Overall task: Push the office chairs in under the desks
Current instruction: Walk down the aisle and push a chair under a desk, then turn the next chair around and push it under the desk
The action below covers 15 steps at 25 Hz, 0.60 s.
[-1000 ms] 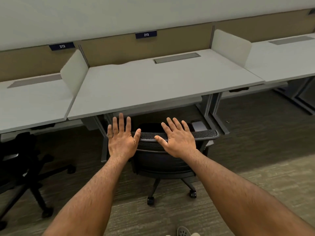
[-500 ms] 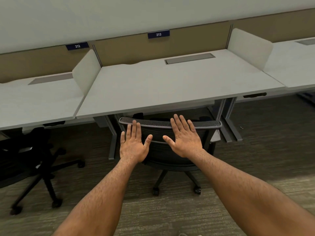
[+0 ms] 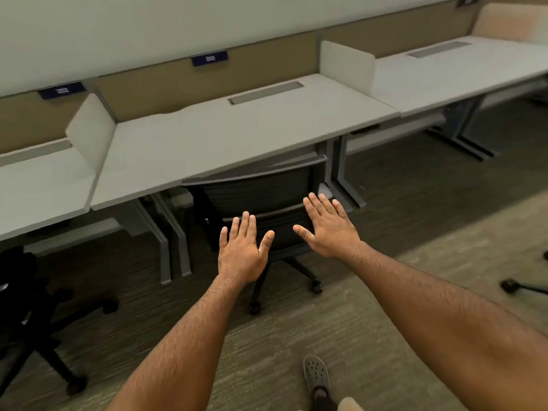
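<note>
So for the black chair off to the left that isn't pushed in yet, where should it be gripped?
Judging loosely: the black chair is dark and cut off by the frame, with its backrest hard to make out. Probably take the backrest's top edge with both hands from the aisle side, pushing toward the left desk.

Looking down at a row of pale desks along a tan partition. The middle desk [image 3: 237, 134] has a dark mesh-back office chair [image 3: 258, 191] tucked in under its front edge, casters on the carpet. Both arms are stretched out in front: left hand [image 3: 241, 253] and right hand [image 3: 329, 229] are flat with fingers spread, palms toward the chair back, can't tell if they actually touch it. Another black chair [image 3: 32, 310] sits out on the floor at the left, by the neighboring desk [image 3: 38, 185]. A grey clog-style shoe [image 3: 315, 373] shows at the bottom edge. Small blue number plates [image 3: 209, 58] on the partition are too blurry to read.
</note>
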### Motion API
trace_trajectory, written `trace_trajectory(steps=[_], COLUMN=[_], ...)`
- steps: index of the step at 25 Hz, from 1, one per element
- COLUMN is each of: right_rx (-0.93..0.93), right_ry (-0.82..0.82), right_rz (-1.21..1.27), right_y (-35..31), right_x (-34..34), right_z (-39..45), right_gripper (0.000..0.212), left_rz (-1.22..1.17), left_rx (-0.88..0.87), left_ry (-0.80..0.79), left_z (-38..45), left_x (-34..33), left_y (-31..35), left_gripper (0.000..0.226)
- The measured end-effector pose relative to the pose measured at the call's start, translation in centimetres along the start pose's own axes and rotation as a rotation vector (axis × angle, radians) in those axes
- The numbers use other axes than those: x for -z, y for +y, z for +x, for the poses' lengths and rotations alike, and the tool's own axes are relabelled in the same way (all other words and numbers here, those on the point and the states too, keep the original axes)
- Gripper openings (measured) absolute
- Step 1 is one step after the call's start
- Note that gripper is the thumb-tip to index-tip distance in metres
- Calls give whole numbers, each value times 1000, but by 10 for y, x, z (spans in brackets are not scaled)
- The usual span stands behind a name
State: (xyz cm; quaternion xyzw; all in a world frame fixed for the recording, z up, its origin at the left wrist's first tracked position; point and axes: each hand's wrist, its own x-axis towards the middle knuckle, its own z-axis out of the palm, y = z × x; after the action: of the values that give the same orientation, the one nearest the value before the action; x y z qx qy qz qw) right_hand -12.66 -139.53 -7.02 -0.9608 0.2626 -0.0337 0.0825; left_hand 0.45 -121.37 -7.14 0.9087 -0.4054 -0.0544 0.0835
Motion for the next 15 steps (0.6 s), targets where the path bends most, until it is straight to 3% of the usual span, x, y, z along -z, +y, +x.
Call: trace_trajectory(steps=[5,11,15], right_rx=[-167,-450,-617], right_ry=[22,65,92], right_rz=[21,19,-6], right_y=[36,95,138], right_x=[-4,11,24], right_z=[-123,-252,-348], right_gripper=[88,97,96], left_rz=[-16,16,-5], left_rx=[-202,-477,-690], left_ry=[-33,-106,-116], left_z=[-64,-110,-153], left_x=[-30,-58,-73], left_y=[63,170,267], left_gripper=[101,77,80])
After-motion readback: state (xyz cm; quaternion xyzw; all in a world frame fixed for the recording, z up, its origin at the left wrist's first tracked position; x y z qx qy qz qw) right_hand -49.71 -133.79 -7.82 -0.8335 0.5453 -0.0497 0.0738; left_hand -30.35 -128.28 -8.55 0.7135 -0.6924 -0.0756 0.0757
